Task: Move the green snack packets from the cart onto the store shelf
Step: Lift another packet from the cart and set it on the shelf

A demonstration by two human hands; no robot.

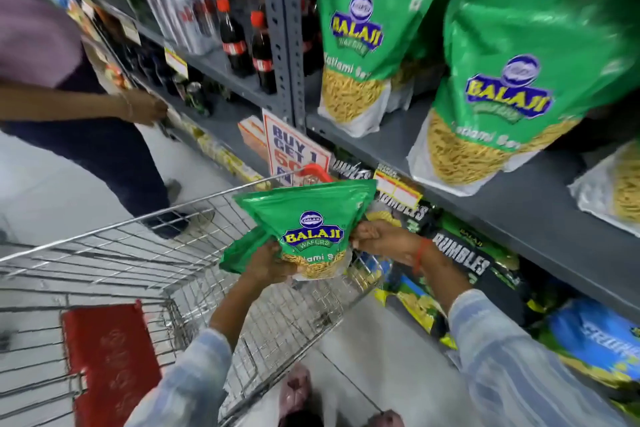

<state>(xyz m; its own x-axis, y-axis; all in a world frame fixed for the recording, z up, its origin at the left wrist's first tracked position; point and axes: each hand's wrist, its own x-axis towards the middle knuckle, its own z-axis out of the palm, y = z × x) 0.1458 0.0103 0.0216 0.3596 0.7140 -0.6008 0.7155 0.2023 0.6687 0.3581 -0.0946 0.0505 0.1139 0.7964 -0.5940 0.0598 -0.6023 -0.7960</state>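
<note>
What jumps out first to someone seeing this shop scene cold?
The bright green snack packet, held by both hands, left hand and right hand, above the wire cart. Next, matching green packets standing on the grey shelf to the right, and cola bottles further left.

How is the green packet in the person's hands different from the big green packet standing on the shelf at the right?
The held packet hangs over the cart, gripped by the left hand and right hand; the shelf packet stands on the grey shelf, untouched. The held packet is creased at the top, with more green plastic behind it; the shelf packet looks fuller. Both show the same Balaji logo.
</note>
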